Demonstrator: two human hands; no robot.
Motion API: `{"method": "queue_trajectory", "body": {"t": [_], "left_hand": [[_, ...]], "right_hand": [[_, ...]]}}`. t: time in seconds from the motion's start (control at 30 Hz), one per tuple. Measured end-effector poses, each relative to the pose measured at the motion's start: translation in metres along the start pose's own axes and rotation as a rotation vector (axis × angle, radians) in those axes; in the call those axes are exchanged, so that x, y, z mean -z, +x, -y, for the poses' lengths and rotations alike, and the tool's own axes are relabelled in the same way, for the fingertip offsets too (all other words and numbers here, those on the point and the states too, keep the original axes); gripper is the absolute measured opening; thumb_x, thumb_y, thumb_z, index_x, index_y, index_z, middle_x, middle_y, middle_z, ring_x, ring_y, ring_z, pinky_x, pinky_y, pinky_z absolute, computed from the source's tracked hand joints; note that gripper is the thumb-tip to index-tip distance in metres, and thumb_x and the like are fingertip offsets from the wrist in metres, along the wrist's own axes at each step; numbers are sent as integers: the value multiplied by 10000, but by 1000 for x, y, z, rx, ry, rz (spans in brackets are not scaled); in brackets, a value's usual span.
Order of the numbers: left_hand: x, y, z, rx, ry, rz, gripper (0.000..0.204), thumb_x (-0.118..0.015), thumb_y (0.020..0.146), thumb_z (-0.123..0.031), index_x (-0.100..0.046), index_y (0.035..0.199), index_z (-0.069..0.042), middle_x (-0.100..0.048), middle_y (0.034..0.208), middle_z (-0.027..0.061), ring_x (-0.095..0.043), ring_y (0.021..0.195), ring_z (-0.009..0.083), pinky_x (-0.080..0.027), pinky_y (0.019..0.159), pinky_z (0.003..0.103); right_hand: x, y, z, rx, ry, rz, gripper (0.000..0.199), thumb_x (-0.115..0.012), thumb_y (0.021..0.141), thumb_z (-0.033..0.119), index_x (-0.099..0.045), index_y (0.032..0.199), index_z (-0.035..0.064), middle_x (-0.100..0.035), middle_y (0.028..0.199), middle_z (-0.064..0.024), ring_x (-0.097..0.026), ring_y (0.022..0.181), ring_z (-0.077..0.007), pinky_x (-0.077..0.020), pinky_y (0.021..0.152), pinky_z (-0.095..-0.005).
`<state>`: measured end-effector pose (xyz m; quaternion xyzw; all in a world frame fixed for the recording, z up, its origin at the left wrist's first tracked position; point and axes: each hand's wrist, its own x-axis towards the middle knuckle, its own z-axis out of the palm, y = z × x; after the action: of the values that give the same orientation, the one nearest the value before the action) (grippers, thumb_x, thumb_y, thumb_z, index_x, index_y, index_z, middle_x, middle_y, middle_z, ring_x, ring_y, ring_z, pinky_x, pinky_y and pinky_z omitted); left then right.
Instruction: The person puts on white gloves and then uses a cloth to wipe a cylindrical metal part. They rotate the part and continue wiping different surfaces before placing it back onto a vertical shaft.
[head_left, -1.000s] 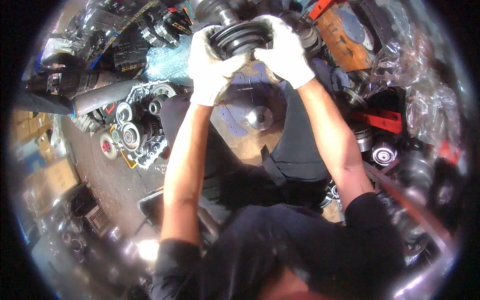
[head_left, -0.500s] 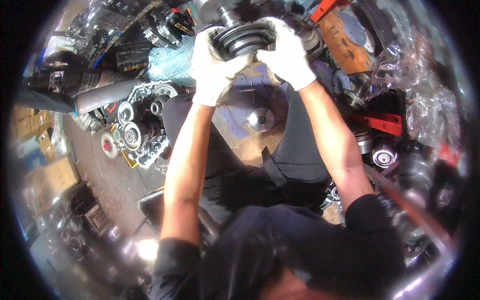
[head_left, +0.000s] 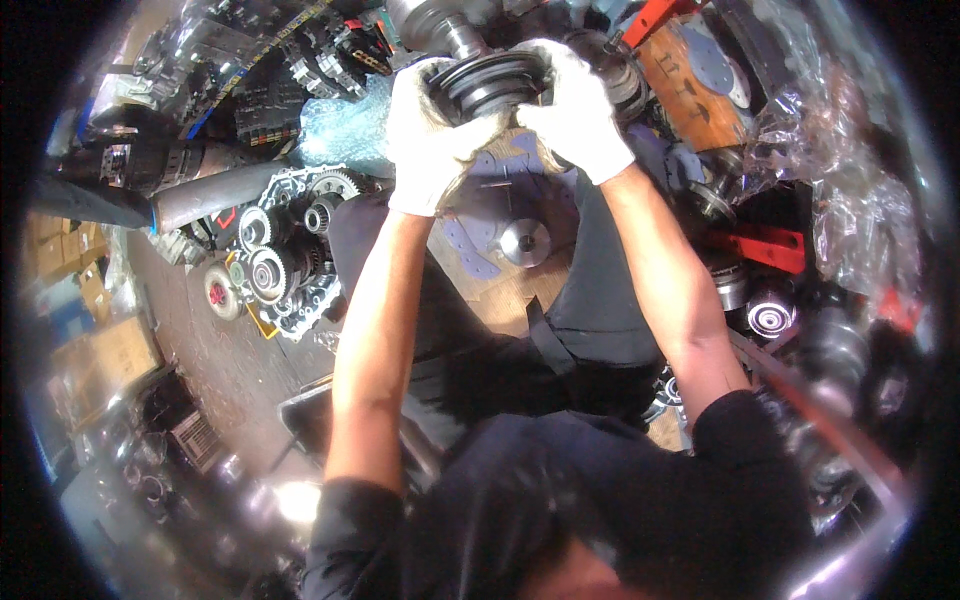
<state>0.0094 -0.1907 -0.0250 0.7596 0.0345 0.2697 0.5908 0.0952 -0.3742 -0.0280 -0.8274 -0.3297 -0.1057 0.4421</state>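
Between my two white-gloved hands is a dark, grooved round metal part, like a pulley (head_left: pixel 492 80). My left hand (head_left: pixel 425 135) wraps its left side, thumb pointing inward along the lower edge. My right hand (head_left: pixel 575 110) grips the right side the same way. Just beyond the part, a shiny metal shaft (head_left: pixel 460 36) reaches down toward it; whether the two are joined I cannot tell. Below my hands, between my knees, a round silver disc with a centre hole (head_left: pixel 525 242) lies by flat purple-blue plates (head_left: pixel 468 250) on a brown board (head_left: pixel 500 300).
On the left lies an open gearbox casing with several gears (head_left: pixel 290 250). Bubble wrap (head_left: pixel 345 130) sits behind it, beside a thick grey tube (head_left: pixel 220 190). To the right are a red metal bar (head_left: pixel 758 247), clear plastic wrapping (head_left: pixel 860 210) and a wooden board (head_left: pixel 690 90).
Both hands keep their hold on the grooved part, which looks slightly more tilted. The whole view has shifted a little.
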Motion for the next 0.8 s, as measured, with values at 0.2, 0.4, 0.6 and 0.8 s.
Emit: {"method": "queue_trajectory", "body": {"t": [0.2, 0.4, 0.6, 0.8], "left_hand": [[1, 1, 6, 22, 43, 19, 788, -1014, 677, -251, -594, 1296, -3, -709, 1173, 129, -709, 1049, 203, -592, 955, 356], [2, 3, 5, 85, -50, 62, 804, -1015, 671, -308, -605, 1292, -4, -721, 1155, 132, -717, 1045, 209, -591, 948, 357], [1, 0, -2, 89, 23, 21, 795, -1008, 674, -324, -613, 1290, -11, -725, 1160, 125, -722, 1037, 215, -592, 946, 358], [-2, -3, 1, -73, 165, -48, 789, -1006, 675, -324, -616, 1281, -5, -724, 1145, 124, -722, 1031, 220, -595, 944, 361]], "right_hand": [[2, 4, -2, -33, 14, 40, 709, -859, 727, 98, -619, 1394, 63, -723, 1277, -150, -710, 1191, -287, -559, 1066, -401], [3, 4, -3, 42, 20, 24, 712, -863, 721, 110, -623, 1390, 68, -721, 1278, -151, -710, 1188, -292, -565, 1056, -403], [2, 5, -3, 16, 19, 26, 693, -855, 720, 105, -632, 1375, 61, -722, 1267, -154, -711, 1186, -293, -565, 1050, -403], [2, 4, 0, 7, 16, 12, 662, -833, 732, 105, -641, 1364, 54, -732, 1245, -161, -722, 1163, -300, -565, 1045, -401]]}}
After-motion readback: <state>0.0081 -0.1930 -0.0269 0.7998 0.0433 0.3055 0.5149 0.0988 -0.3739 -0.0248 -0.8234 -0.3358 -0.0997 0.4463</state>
